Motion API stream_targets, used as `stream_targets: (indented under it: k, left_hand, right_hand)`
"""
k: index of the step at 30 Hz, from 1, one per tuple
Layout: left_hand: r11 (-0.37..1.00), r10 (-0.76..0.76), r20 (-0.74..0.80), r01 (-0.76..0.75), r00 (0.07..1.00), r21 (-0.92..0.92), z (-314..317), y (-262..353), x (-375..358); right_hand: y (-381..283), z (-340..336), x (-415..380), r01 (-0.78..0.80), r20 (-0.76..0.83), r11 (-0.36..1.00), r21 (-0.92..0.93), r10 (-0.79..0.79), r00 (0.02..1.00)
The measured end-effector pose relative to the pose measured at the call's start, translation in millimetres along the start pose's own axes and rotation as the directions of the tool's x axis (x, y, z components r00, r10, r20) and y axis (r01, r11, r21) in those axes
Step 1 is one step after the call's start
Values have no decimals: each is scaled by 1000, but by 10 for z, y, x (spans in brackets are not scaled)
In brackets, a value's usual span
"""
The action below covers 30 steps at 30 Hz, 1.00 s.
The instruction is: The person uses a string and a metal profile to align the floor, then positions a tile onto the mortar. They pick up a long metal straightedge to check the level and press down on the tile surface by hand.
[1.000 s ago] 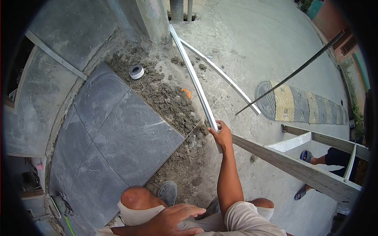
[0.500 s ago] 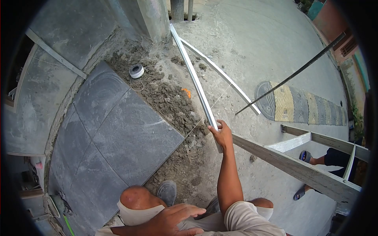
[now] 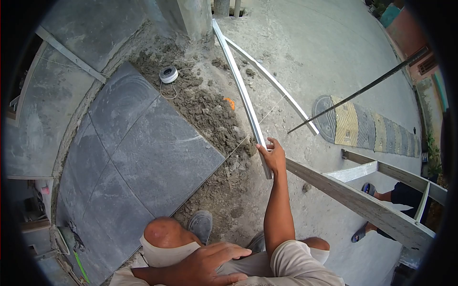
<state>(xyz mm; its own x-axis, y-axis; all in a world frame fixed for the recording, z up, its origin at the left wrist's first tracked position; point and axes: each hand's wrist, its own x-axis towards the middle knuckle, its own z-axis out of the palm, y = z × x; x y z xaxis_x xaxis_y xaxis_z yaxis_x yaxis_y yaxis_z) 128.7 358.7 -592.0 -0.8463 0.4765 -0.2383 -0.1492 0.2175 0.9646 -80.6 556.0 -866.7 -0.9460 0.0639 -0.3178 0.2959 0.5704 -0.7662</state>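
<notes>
My right hand [image 3: 273,155] grips the near end of a long silver aluminium bar [image 3: 240,86], thumb on one side and fingers on the other. The bar slants away over rubble toward the foot of a concrete pillar [image 3: 186,19]. Over my lap, my left hand [image 3: 205,263] is held with its fingers stretched out, holding nothing. Large dark grey floor tiles [image 3: 157,152] lie to the left. Beside them runs a strip of crumbly wet mortar [image 3: 205,112], and a thin string [image 3: 237,147] crosses it under the bar.
A second aluminium bar [image 3: 272,83] lies on the concrete. A string reel [image 3: 168,74] sits by the tiles. To the right are a ladder [image 3: 353,200], a dark rod [image 3: 362,90] and a striped speed bump [image 3: 365,124]. Another person's sandalled foot [image 3: 361,232] shows beyond the ladder.
The view has shifted slightly, so the ground things sit higher in the picture. My right hand keeps its grip on the bar, and my left hand stays over my lap.
</notes>
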Motion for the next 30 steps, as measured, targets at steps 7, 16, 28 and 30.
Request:
stream_targets:
  k: [7, 16, 28, 30]
  left_hand:
    - [1000, 24, -7, -24, 1000, 8, 7, -12, -4]
    - [999, 47, -12, -47, 999, 15, -5, -20, -3]
    - [1000, 0, 28, 0, 1000, -4, -60, 91, 50]
    - [1000, 0, 28, 1, 1000, -9, -63, 96, 49]
  right_hand:
    - [56, 15, 16, 8, 3, 1000, -4, -8, 1000]
    - [72, 1, 30, 0, 72, 999, 42, -3, 997]
    - [179, 25, 83, 11, 73, 997, 81, -17, 997]
    - [189, 28, 86, 7, 76, 997, 82, -14, 997]
